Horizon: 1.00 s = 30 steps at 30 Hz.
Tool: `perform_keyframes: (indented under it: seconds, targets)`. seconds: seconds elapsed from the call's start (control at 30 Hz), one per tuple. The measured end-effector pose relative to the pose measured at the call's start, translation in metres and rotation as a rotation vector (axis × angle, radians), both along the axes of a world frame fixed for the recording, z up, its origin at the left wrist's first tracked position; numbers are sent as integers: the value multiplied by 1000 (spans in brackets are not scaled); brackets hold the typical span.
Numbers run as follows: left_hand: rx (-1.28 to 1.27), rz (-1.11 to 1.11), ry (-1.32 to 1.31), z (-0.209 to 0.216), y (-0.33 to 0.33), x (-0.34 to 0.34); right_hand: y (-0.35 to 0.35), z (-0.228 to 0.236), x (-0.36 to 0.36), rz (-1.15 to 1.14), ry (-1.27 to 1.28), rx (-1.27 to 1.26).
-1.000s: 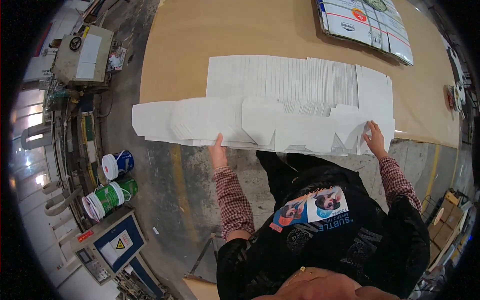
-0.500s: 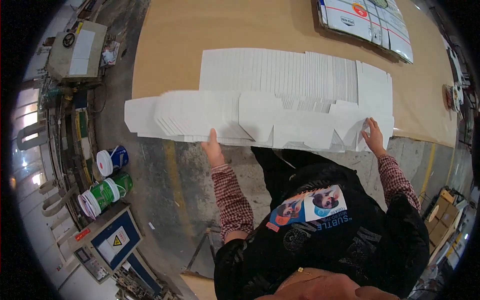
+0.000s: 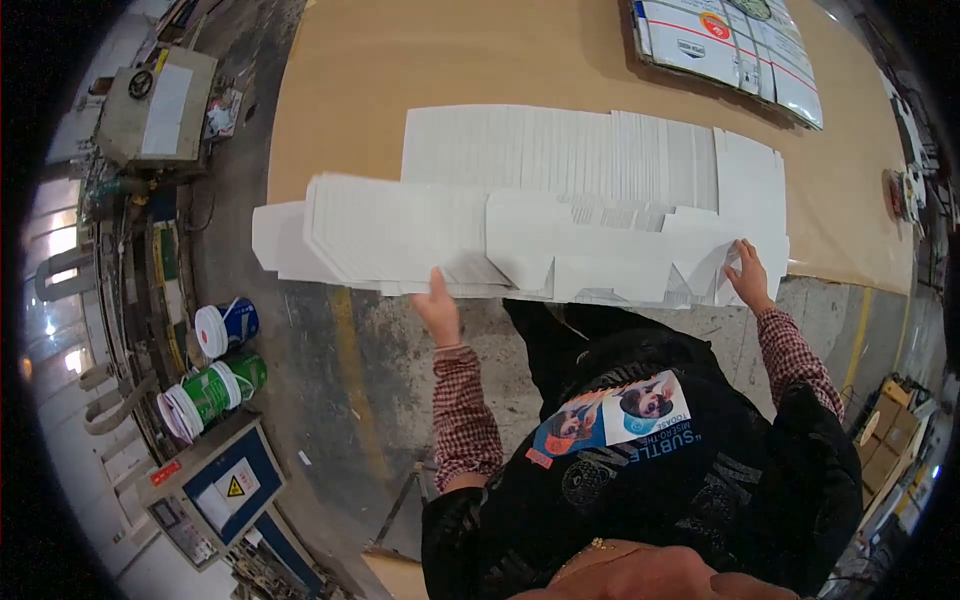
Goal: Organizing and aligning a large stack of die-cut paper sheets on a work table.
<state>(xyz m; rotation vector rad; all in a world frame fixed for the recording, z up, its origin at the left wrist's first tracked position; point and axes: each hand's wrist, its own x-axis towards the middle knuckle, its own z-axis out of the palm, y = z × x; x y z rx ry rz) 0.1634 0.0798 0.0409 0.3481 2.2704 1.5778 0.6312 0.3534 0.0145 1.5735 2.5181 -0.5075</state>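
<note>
Flat white die-cut carton blanks (image 3: 390, 235) lie layered along the near edge of the table. A second row of overlapping white blanks (image 3: 560, 150) spreads out behind them. My left hand (image 3: 438, 315) is at the near edge of the front layer, left of its middle, thumb on top; its other fingers are largely hidden. Toward the right end, my right hand (image 3: 750, 278) grips the blanks' edge with bent fingers, beside a folded-up flap.
The brown-covered table (image 3: 340, 110) carries a strapped bundle of printed flat cartons (image 3: 730, 50) at the far right. Left on the floor stand a blue bucket (image 3: 238, 322), a green bucket (image 3: 208, 395) and a machine control box (image 3: 215, 490).
The fanned left part of the front blanks now lies more evenly stacked, its far left corner slightly higher. My left hand has shifted a little right and nearer; my right hand is nearly still.
</note>
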Motion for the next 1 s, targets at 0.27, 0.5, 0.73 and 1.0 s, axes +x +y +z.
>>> perform_keyframes:
  seconds: [0.27,0.5,0.73,1.0]
  targets:
    - [380,139,-609,-22,-21,-36,1,1,-7,-1,-24,-20]
    - [17,84,182,-12,0,6,2,3,-3,-10,-7,-22]
    - [349,192,-675,-38,-30,-45,2,-1,-6,-10,2,-23]
    - [78,186,219,-8,-2,4,10,3,-9,-28,-27,-22]
